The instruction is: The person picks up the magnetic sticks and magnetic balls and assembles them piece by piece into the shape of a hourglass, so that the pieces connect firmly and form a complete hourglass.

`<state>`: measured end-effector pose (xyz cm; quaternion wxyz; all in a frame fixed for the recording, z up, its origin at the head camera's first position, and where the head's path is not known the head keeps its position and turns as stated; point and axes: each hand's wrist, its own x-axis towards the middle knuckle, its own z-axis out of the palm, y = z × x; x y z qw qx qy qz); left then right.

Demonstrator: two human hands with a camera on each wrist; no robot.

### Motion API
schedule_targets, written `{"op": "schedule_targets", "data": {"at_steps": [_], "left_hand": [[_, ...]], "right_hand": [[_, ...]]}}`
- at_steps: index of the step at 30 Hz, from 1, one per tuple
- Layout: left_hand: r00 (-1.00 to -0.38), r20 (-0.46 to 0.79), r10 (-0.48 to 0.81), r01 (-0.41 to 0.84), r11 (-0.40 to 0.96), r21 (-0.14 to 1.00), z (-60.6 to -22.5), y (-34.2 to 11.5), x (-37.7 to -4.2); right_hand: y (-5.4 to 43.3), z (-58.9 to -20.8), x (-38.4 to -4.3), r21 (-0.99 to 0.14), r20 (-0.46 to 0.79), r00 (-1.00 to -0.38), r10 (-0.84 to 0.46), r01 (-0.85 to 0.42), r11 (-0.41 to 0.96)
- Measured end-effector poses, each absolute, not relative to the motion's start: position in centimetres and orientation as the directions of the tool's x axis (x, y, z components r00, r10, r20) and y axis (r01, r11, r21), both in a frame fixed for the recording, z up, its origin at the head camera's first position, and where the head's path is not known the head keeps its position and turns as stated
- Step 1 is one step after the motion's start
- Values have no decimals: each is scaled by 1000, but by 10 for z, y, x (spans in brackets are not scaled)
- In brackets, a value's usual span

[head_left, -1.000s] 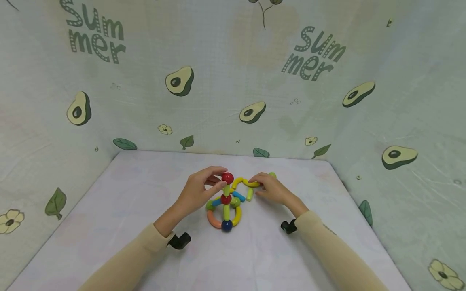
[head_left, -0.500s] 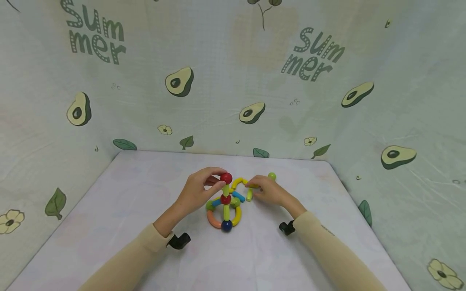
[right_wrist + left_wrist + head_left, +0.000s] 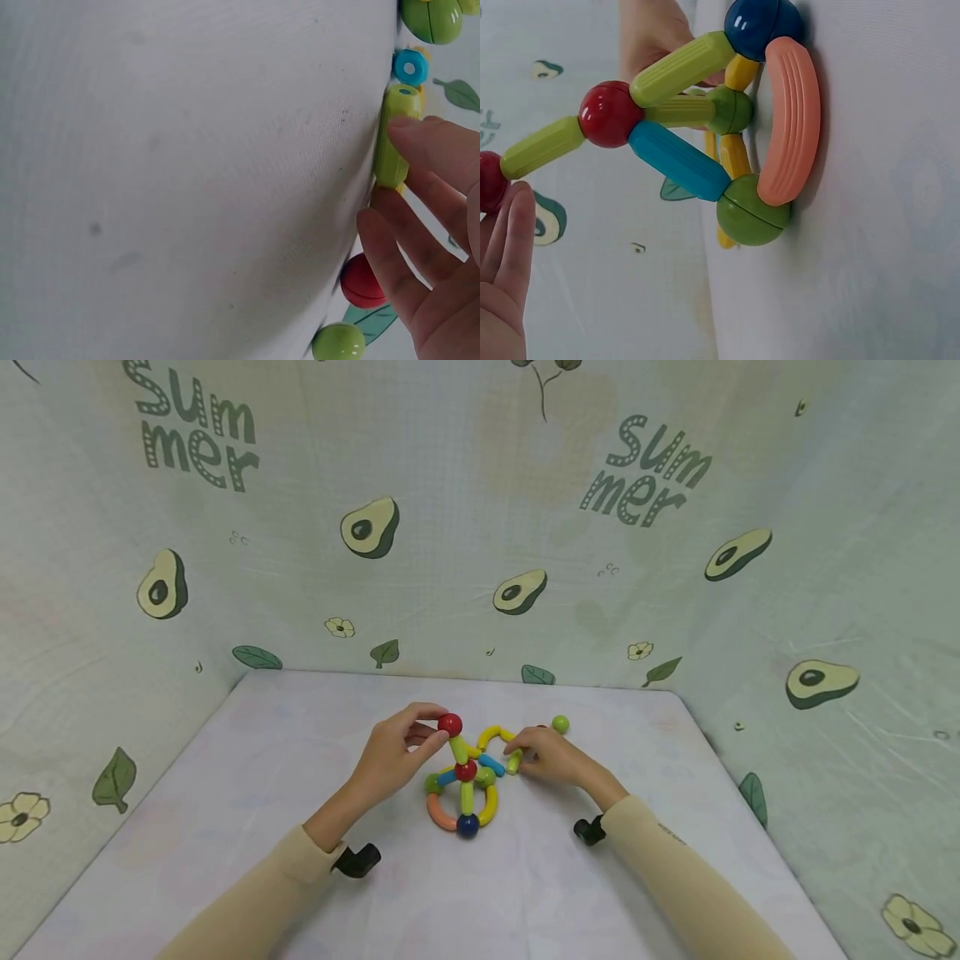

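A magnetic rod-and-ball toy stands on the table, with a dark blue ball (image 3: 468, 826), green balls (image 3: 754, 211) and curved rods, including an orange one (image 3: 791, 124), around its base. Straight rods rise to a middle red ball (image 3: 610, 114). From there a short green rod (image 3: 543, 147) leans left up to the top red ball (image 3: 450, 725). My left hand (image 3: 393, 756) pinches that top ball between thumb and fingers. My right hand (image 3: 558, 757) pinches a loose green rod (image 3: 391, 150) lying on the table, thumb on its near side.
Beside the toy lie a blue rod (image 3: 491, 766) and a yellow curved rod (image 3: 492, 732). Behind my right hand are a loose green ball (image 3: 560, 724) and a red ball (image 3: 365, 281). A patterned cloth (image 3: 450, 527) encloses the table's back and sides.
My left hand has shifted left with the top red ball, tilting the upper green rod that stood upright. My right hand has moved from the yellow curved piece to the loose green rod.
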<state>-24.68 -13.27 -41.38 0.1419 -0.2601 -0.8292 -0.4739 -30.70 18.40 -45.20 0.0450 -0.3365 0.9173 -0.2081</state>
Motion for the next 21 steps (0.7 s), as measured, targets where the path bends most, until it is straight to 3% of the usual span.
{"op": "schedule_targets", "data": {"at_steps": [13, 21], "left_hand": [[-824, 484, 296, 567, 399, 721, -422, -146, -246], [-866, 408, 287, 488, 312, 815, -421, -151, -245]], "right_hand": [[185, -454, -308, -432, 51, -752, -658, -610, 664], [185, -454, -308, -443, 41, -754, -656, -602, 664]]}}
